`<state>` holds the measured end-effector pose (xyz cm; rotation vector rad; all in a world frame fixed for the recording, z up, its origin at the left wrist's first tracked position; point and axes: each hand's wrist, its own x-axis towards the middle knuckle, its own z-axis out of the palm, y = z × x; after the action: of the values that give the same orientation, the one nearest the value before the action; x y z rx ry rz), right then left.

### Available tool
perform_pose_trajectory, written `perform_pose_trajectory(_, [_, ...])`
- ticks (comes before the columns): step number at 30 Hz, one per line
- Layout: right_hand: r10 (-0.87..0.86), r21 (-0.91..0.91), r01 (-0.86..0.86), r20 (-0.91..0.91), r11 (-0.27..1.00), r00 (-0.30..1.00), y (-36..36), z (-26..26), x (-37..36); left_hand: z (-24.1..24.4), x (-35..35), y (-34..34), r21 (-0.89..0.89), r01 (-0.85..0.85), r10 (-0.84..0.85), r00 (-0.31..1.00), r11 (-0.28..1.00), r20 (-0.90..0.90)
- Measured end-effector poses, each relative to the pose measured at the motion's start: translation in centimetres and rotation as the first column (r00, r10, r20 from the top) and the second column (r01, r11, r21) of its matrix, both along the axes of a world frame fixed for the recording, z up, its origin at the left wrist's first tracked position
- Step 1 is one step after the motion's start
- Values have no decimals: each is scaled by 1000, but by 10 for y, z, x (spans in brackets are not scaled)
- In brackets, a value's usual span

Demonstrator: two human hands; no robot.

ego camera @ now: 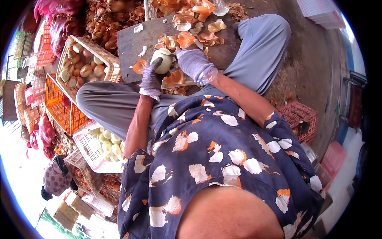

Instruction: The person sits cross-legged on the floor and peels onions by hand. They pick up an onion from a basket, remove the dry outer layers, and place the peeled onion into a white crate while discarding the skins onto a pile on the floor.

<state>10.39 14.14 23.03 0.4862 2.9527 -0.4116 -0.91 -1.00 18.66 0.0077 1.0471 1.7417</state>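
My left hand (152,74), in a dark-stained knit glove, holds a pale peeled onion (163,61) above the near left part of a worn board (131,38). Close to the onion's right side is my right hand (192,64), in a greyish-purple glove with clear plastic at the wrist; its fingertips are partly hidden, and a tool in it cannot be made out. Orange-brown onion skins (185,40) lie heaped on the board beyond both hands, with white scraps (138,28) at its left. One piece of skin (139,66) rests beside my left hand.
A crate (112,64) of onions with skins on stands left of the board. Nearer are an orange crate (50,98) and a white crate (85,149) of peeled onions. Skins (104,33) pile up behind. A red crate (298,115) is at right. Another person (56,176) is at lower left.
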Motion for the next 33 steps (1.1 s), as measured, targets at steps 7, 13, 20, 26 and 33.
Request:
perform_pose_trajectory(7, [-85,-237,122,161,964,983,31,-31,-4,20,10,-1,32,80,-62,919,996,-390])
perform_pose_trajectory(13, [-428,-907,393,417,-148,802,33,-18,-3,43,6,2,93,161,-146,977,983,-153])
perform_pose_trajectory(20, [-555,-936,310,350,-168,755,29,5,-5,34,5,7,125,198,-164,957,972,-238])
perform_pose_trajectory(26, [-611,-880,85,-251,467,751,11,9,-21,12,17,1,86,-39,15,965,996,262])
perform_pose_trajectory(33, [-602,-758,-79,445,-647,663,29,20,-9,21,18,-4,245,-37,-36,957,969,287])
